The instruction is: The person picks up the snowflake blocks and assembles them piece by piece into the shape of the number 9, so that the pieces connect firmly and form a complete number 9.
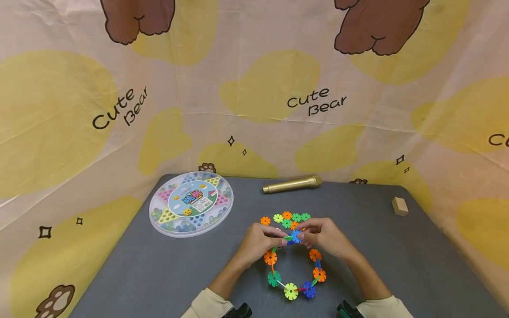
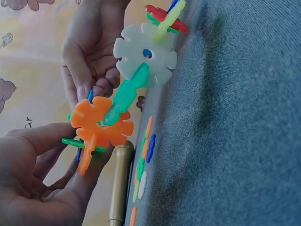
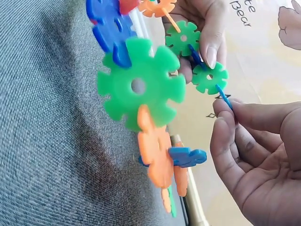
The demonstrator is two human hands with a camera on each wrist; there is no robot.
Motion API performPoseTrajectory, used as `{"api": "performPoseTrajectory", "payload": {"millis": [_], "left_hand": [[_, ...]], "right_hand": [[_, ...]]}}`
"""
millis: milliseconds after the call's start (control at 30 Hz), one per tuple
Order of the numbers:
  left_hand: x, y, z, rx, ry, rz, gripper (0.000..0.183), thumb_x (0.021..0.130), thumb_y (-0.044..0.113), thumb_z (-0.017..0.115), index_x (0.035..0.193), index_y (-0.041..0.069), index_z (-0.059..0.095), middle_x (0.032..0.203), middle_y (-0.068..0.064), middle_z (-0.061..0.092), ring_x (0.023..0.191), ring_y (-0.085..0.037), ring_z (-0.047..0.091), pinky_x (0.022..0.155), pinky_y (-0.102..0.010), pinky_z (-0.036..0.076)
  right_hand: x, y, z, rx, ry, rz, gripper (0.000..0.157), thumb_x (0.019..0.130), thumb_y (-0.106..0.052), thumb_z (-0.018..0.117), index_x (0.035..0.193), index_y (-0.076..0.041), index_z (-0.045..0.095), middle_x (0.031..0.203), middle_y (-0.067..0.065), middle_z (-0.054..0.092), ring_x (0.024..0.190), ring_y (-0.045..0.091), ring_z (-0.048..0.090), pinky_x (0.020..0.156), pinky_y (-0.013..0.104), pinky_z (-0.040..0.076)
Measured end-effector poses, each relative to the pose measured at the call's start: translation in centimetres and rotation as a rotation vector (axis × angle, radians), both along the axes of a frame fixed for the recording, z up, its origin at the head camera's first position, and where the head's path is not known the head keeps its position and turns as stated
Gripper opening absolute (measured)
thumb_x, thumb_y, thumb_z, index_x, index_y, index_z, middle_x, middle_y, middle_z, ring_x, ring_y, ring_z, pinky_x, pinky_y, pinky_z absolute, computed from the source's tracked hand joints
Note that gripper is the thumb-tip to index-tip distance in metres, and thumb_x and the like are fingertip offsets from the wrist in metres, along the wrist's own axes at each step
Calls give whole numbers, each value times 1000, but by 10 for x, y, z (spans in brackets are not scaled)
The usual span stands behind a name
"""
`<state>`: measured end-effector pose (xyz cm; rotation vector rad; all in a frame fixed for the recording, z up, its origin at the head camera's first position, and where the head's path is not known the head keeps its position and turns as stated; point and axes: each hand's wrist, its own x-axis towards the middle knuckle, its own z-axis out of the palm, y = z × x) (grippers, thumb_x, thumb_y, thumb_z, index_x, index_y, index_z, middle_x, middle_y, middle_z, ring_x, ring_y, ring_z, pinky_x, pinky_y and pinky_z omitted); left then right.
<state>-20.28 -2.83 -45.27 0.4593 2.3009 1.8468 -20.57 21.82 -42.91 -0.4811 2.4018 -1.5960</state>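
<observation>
A chain of notched plastic snowflake discs, among them a yellow-green disc (image 1: 291,293) and an orange disc (image 1: 270,258), curves below both hands in the head view. At the chain's upper end my left hand (image 1: 256,242) pinches a green disc (image 3: 217,81). My right hand (image 1: 330,238) pinches a blue disc (image 1: 296,236) between thumb and fingertips. In the right wrist view the blue disc, seen edge-on, meets the rim of the green one; how deep the slots sit cannot be told. Both hands are close together above the table.
Loose discs, such as an orange one (image 1: 265,220), lie just beyond the hands. Farther back are a round Chinese checkers box (image 1: 159,223) at left and a gold microphone (image 1: 292,184). A small wooden block (image 1: 399,206) sits at right on the grey table (image 1: 222,260).
</observation>
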Motion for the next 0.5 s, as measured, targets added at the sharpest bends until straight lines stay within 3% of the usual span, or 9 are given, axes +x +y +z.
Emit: {"api": "performPoseTrajectory", "payload": {"millis": [267, 500], "left_hand": [[1, 1, -1, 0, 21, -1, 8, 87, 11, 85, 95, 8, 87, 85, -1, 80, 61, -8, 56, 54, -20, 43], [1, 2, -1, -3, 49, -9, 7, 88, 9, 85, 93, 7, 87, 69, 1, 71, 53, -8, 46, 50, -20, 36]], "right_hand": [[0, -1, -3, -39, -23, -2, 23, 98, -9, 74, 114, 8, 75, 89, 13, 76, 73, 23, 69, 70, 35, 64], [0, -2, -4, -57, -41, 9, 26, 98, -8, 74, 114, 12, 73, 89, 19, 76, 72, 23, 70, 68, 36, 65]]}}
